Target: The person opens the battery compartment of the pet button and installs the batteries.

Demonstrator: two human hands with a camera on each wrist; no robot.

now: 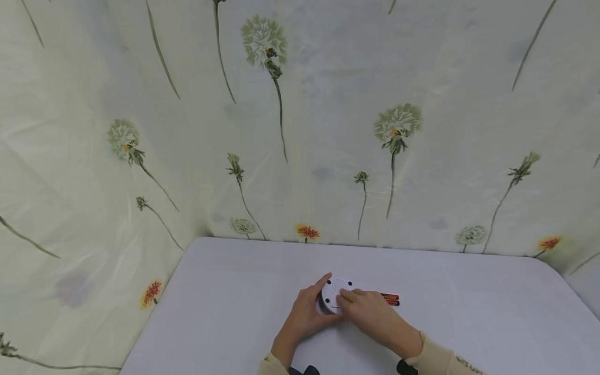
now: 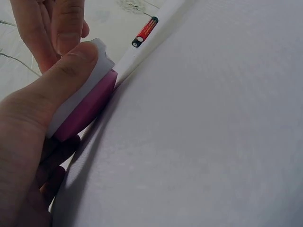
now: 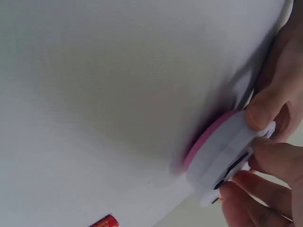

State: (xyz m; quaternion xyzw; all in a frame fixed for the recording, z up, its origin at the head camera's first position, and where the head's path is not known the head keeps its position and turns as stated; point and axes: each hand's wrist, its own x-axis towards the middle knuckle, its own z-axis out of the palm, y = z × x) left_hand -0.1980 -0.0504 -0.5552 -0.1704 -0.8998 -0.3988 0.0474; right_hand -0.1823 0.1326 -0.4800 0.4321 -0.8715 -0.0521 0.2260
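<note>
A small round device (image 1: 334, 292), white on its back with a pink face (image 2: 85, 109), stands tilted on the white table (image 1: 234, 291). My left hand (image 1: 307, 312) grips its left rim, thumb on the white edge (image 2: 71, 64). My right hand (image 1: 370, 311) holds the right side, fingertips (image 3: 265, 111) pressing on the white back near a dark slot (image 3: 232, 165). Two red batteries (image 1: 390, 299) lie just right of the device, behind my right hand; one battery (image 2: 144, 32) shows in the left wrist view, and a red end (image 3: 104, 221) in the right wrist view.
A floral cloth (image 1: 300, 130) printed with dandelions hangs behind and to the left of the table. The table's rounded far edge (image 1: 375, 249) meets the cloth. Bare white surface stretches left and right of my hands.
</note>
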